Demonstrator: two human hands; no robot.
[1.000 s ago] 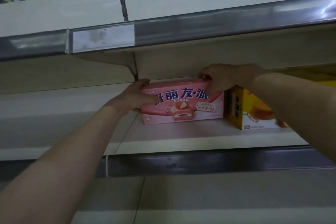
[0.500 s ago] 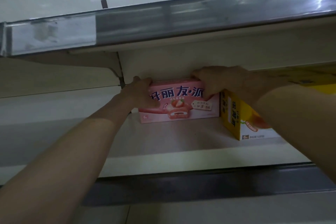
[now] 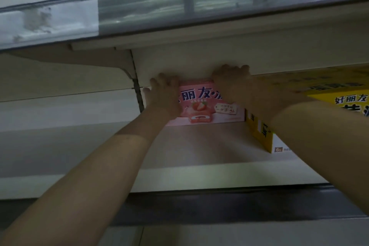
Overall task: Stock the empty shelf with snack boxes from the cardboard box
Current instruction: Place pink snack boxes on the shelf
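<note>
Pink cardboard snack box [image 3: 207, 106], rectangular, stood upright on its long edge at the back of the white shelf board [image 3: 199, 156]. Its printed front faced me and its top edge sat against the pale back panel [image 3: 179, 62].

My left hand [image 3: 163, 96] lay over the box's left end. The fingers [image 3: 153, 82] were spread and fairly straight, tips reaching past the top left corner onto the back panel, curled round nothing. My right hand [image 3: 231, 84] covered the top right corner, knuckles up and fingers hooked over the top edge, gripping the box there.

The box's right end was just beside a yellow cardboard snack box [image 3: 259, 132], and I could not tell whether they touched. The yellow box came further forward along the shelf, its near corner about midway to the front edge. My right forearm crossed in front of it and hid most of its face.

Left of the pink box, the dark slotted upright [image 3: 137, 90] ran up the back panel, close to my left fingertips. Beyond it the shelf lay bare. In front of the pink box was open board out to the grey front rail [image 3: 219, 201].

Overhead, the upper shelf's clear-fronted price rail [image 3: 219, 2] hung low and forward of my hands. Little room showed between the box top and the underside of that shelf.
</note>
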